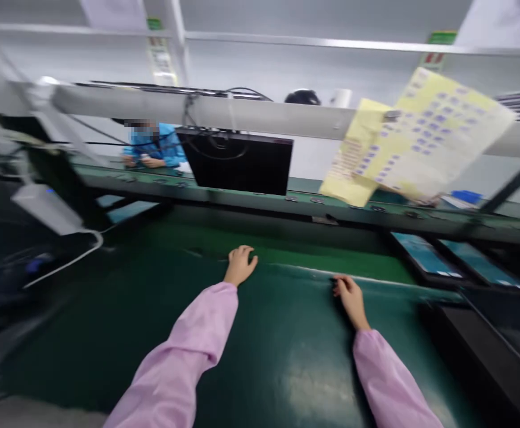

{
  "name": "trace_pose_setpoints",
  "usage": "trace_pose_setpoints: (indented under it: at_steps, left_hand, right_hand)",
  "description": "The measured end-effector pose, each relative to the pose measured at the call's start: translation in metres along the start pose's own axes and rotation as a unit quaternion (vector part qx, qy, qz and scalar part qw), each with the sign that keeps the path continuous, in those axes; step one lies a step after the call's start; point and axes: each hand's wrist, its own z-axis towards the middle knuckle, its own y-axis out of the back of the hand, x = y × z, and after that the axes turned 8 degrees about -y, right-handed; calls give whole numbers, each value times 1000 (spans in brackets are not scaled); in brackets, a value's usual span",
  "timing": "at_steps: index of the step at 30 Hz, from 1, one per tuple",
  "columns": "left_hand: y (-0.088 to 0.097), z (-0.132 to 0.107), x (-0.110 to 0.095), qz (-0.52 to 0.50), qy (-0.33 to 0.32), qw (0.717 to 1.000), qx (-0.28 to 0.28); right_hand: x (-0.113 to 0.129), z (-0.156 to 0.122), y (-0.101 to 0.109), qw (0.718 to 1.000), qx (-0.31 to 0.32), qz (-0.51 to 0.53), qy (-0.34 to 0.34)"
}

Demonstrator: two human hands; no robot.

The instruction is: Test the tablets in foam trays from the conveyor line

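Note:
My left hand is over the green work mat, with its thumb apart from the fingers and nothing seen in it. Farther right, my right hand rests near the pale seam that crosses the mat. Its fingers are curled inward and pressed together. A dark patch shows beside those fingertips; whether it is a small object or a shadow I cannot tell. Both forearms are in pink sleeves.
Black trays with teal panels stand at the right, above a black box. A white device with a cable is on the left. A monitor and yellow sheets hang ahead. Beyond sits a person in blue.

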Motion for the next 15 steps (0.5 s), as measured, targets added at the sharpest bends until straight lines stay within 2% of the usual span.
trace_pose_setpoints:
  at_steps: [5,11,13,15]
  left_hand:
    - [2,-7,1,3,-22,1000,-17]
    - [-5,-8,0,3,-7,999,-41]
    - [-6,-2,11,11,24,998,-62]
    - [0,8,38,29,75,993,-86]
  right_hand:
    - [0,-1,2,1000,-12,-12,11]
    - [5,2,6,998,-19,-52,8]
    - [7,-2,9,997,-24,-68,6]
    - [4,-14,6,995,-31,-97,25]
